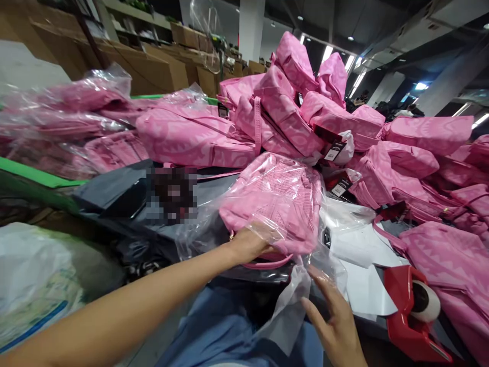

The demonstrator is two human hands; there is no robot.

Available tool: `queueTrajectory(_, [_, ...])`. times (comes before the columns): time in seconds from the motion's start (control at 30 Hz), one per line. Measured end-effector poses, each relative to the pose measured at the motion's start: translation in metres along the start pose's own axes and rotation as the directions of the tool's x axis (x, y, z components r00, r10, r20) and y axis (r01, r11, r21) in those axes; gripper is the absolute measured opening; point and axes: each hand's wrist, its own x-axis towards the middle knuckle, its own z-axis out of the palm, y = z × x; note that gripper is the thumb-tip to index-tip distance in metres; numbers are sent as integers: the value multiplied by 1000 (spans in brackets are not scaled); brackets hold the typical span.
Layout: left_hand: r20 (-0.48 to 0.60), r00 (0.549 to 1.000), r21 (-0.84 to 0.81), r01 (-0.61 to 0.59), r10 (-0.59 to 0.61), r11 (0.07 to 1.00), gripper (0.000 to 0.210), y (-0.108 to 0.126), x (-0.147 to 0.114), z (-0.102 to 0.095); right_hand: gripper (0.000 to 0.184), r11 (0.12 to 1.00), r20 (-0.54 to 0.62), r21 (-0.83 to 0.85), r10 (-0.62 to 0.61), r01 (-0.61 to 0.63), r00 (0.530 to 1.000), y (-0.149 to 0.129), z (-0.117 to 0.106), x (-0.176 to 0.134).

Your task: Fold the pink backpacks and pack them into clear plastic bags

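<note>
In the head view a pink backpack (273, 196) lies in front of me, mostly inside a clear plastic bag (198, 224). My left hand (254, 242) reaches under the plastic and grips the backpack's near edge; its fingertips are partly hidden by film and glare. A pink loop (269, 264) hangs just below that hand. My right hand (332, 311) is open, thumb and fingers apart, beside the bag's near edge. Between my hands, a whitish translucent flap (288, 311) hangs down over my lap.
Pink backpacks are heaped behind and to the right (282, 107), some with tags (334, 150). Wrapped ones (64, 107) lie at left. White sheets (355, 250) and a red tape dispenser (405, 306) sit near my right hand. Cardboard boxes (141, 66) stand behind.
</note>
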Motion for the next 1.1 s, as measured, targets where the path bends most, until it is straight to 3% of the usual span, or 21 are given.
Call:
queueTrajectory(0.07, [76, 997, 47, -11, 7, 999, 22, -1, -4, -4, 47, 981, -71, 104, 173, -165, 982, 9, 10, -31])
queueTrajectory(0.13, [107, 994, 61, -41, 34, 997, 37, 10, -13, -8, 53, 932, -109, 184, 336, -313, 936, 16, 27, -43])
queueTrajectory(0.2, [45, 992, -6, -120, 120, 993, 49, 30, -28, -8, 62, 892, -182, 224, 433, -392, 883, 19, 43, -38])
queueTrajectory(0.27, [-74, 982, -143, -181, 172, 973, 45, 51, -51, 1, 67, 866, -242, 259, 487, -428, 839, 20, 51, -25])
queueTrajectory(0.3, [-126, 982, -227, -169, 143, 959, 40, 59, -63, 11, 67, 845, -225, 304, 513, -441, 828, 20, 50, -20])
queueTrajectory(0.37, [-152, 988, -419, -30, -37, 907, 35, 72, -86, 40, 65, 753, -92, 453, 573, -478, 815, 21, 43, -14])
queueTrajectory(0.43, [-44, 969, -576, 174, -243, 799, 36, 77, -100, 74, 64, 606, 83, 594, 607, -528, 790, 22, 31, -12])
queueTrajectory(0.5, [78, 937, -654, 305, -339, 692, 45, 78, -101, 105, 67, 491, 202, 660, 613, -568, 764, 23, 21, -9])
queueTrajectory(0.6, [115, 894, -663, 394, -433, 637, 55, 77, -88, 133, 74, 477, 280, 648, 576, -594, 768, 28, 13, -3])
queueTrajectory(0.7, [68, 850, -633, 442, -523, 636, 38, 80, -75, 142, 72, 660, 222, 501, 527, -560, 820, 34, 6, -5])
queueTrajectory(0.77, [53, 834, -626, 457, -550, 632, 22, 83, -73, 144, 62, 861, 35, 262, 444, -437, 895, 35, -2, -16])
queueTrajectory(0.83, [17, 828, -654, 434, -561, 620, 18, 87, -74, 143, 39, 975, -204, -46, 204, -218, 957, 29, -9, -35])
queueTrajectory(0.9, [-1, 838, -738, 367, -545, 565, 22, 91, -76, 142, 13, 968, -313, -253, -81, 0, 946, 16, -8, -55])
queueTrajectory(0.93, [14, 845, -791, 337, -534, 511, 24, 92, -76, 141, 16, 949, -308, -306, -171, 73, 936, 10, -3, -64])
queueTrajectory(1.03, [104, 854, -872, 324, -509, 367, 30, 98, -75, 138, 49, 908, -224, -413, -183, 77, 957, -1, 25, -79])
queueTrajectory(1.1, [120, 852, -875, 334, -510, 351, 32, 102, -74, 138, 63, 884, -211, -467, -132, 19, 969, 1, 45, -84])
